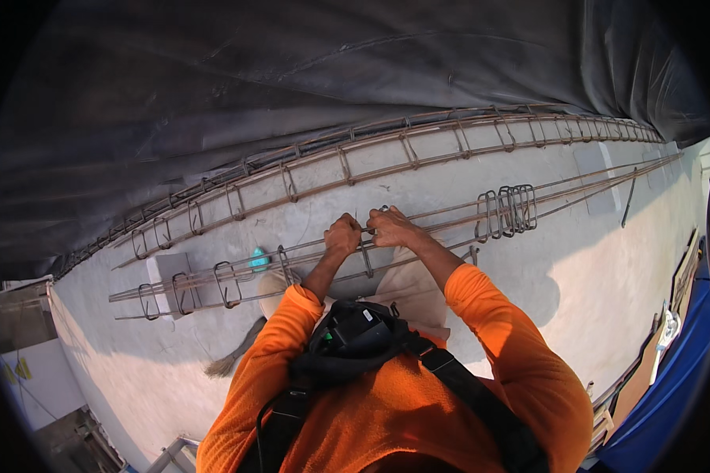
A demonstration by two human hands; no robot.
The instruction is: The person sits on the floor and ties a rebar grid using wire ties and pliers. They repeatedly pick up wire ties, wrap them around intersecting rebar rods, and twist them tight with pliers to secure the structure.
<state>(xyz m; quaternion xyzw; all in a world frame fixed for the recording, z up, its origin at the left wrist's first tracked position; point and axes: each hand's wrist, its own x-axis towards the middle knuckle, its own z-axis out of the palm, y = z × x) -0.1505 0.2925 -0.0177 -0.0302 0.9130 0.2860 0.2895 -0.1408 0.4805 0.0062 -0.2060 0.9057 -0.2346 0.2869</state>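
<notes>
Before me a partly tied cage of long rebar rods runs across the picture above the concrete floor. Both my hands work at its upper bar, over a steel stirrup. My left hand is curled on the bar just left of this stirrup. Close beside it, my right hand is closed around a small metal tool, mostly hidden by the fingers; its shiny end shows above the knuckles. Spaced stirrups hang along the left end, and several bunched stirrups sit to the right.
Another rebar cage lies beyond, beside a black plastic sheet. A pale block stands under the left rod ends, near a teal object. A broom lies by my left side. Blue tarp and boards edge the right.
</notes>
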